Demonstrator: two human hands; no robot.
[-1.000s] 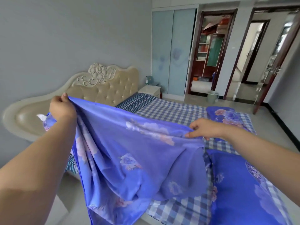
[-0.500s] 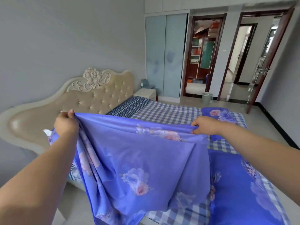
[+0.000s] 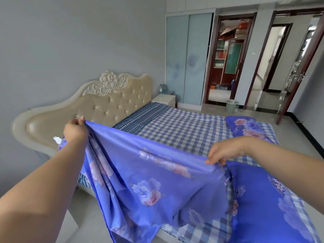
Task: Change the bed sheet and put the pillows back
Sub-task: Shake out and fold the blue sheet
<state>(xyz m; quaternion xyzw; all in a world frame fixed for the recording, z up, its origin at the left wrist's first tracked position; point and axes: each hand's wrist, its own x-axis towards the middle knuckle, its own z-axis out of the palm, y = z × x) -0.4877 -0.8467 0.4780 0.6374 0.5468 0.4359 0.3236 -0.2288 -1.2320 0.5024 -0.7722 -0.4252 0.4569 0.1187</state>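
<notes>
Forearms come in from the bottom corners, both hands up at the top edge of the blue floral sheet. Left hand has thumb and fingers curled round a bunched corner, held high in front of the headboard. Right hand pinches the same edge further along, lower, fingertips pressed on the fabric. Sheet hangs taut between the two grips, then drapes down over the near side of the bed (lower part falls past the mattress edge toward the floor). White tag sticks out just beside my left wrist.

Right of the sheet, a blue floral pillow lies on the checked mattress cover, its near edge touching the hanging fabric. Second floral pillow sits at the bed's far edge, well apart from the first. Striped cloth covers the head end against the headboard.

Further back: white nightstand beside the bed with a bottle on it, frosted wardrobe doors, green bin on the floor near two open doorways.
</notes>
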